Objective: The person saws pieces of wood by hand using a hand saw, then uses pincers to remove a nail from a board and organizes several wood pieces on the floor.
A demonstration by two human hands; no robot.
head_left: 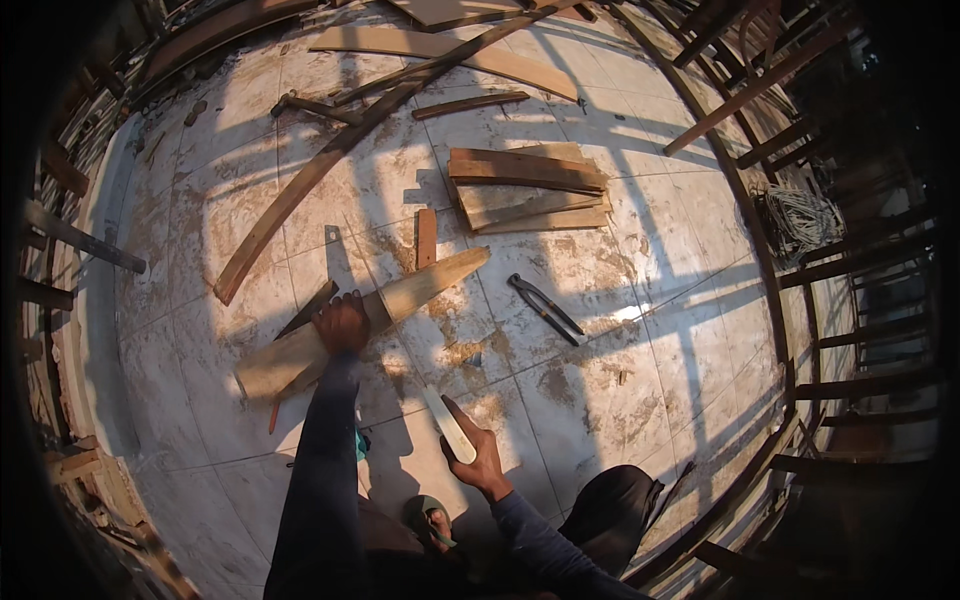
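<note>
A long wooden board [425, 285] lies slantwise on the tiled floor in front of me. My left hand [342, 323] bears down on it, fingers curled over its far edge. In my right hand [478, 460] is the pale handle of a handsaw [445, 420]. Its thin blade, seen nearly edge-on, runs up toward the board's near edge; whether the teeth touch the wood, I cannot tell. A dark pointed piece [308, 308] sticks out beyond the board beside my left hand. Right of the board lies a pair of pincers [545, 308], handles toward me.
Short planks [530, 187] are stacked beyond the board, near a small reddish block [426, 238]. A long beam [330, 165] crosses the floor at the far left, close to a hammer [315, 108]. Wooden framing [740, 200] and coiled rope [800, 222] line the right side.
</note>
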